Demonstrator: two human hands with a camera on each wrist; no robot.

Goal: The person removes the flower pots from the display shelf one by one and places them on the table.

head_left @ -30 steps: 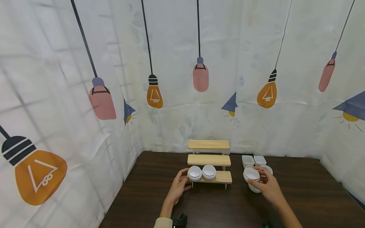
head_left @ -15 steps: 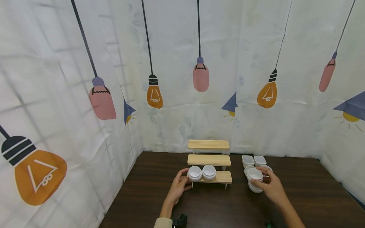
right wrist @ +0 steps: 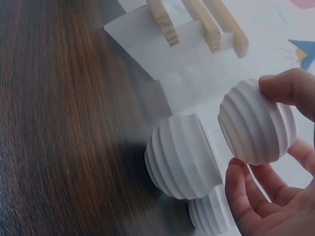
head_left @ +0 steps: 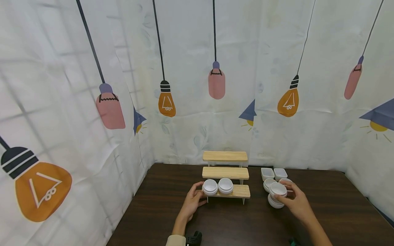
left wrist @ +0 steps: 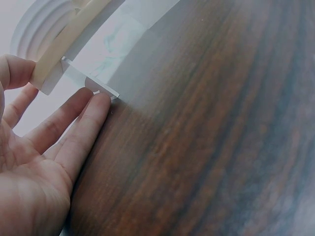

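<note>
A three-step wooden stand on white and clear legs stands at the table's back middle. Two white round bowls sit on its lowest step. My left hand holds that step's left end; in the left wrist view the thumb is at the board's end and fingertips touch the clear leg. My right hand grips a white ribbed bowl between thumb and fingers. It appears tilted in the right wrist view, beside another ribbed bowl.
Two square white dishes stand at the back right. Round bowls are grouped before them, including a front bowl and one farther back. Behind the dark brown table hangs a white curtain printed with lamps.
My right hand has shifted slightly right and nearer with its bowl, uncovering more of the round bowl behind. My left hand and the stand have stayed in place.
</note>
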